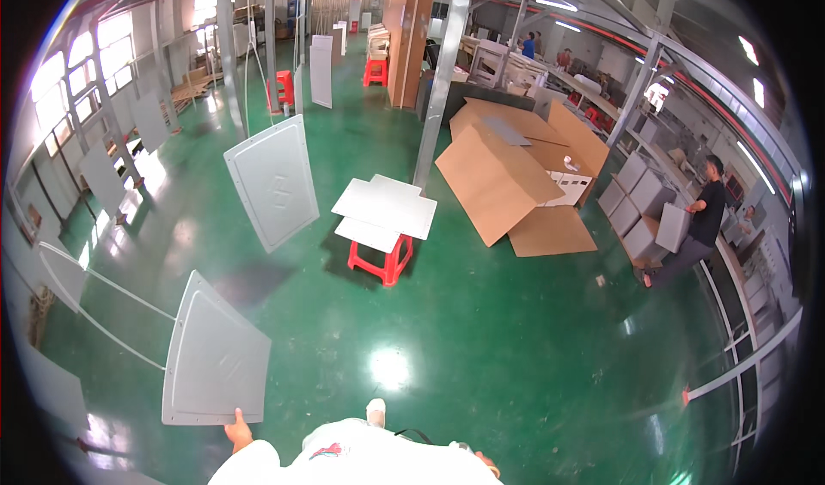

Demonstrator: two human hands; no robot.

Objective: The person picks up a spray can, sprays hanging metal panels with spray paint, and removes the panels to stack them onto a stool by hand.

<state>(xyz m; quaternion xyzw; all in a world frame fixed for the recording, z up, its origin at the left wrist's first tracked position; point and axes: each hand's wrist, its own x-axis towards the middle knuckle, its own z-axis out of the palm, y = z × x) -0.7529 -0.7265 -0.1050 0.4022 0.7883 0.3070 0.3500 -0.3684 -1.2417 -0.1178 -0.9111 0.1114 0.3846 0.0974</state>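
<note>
My left hand grips the bottom right corner of a flat grey metal panel with a rounded top, held upright at my left side. A thin hanger line runs from it toward the upper left. A second, similar panel hangs further ahead. Only a sliver of my right hand shows at the lower edge beside my white shirt, and whether its fingers are apart or closed is hidden.
A red plastic stool carries stacked white panels ahead on the green floor. Behind it stand a steel column and large cardboard sheets. At right a co-worker carries a grey box beside stacked grey boxes.
</note>
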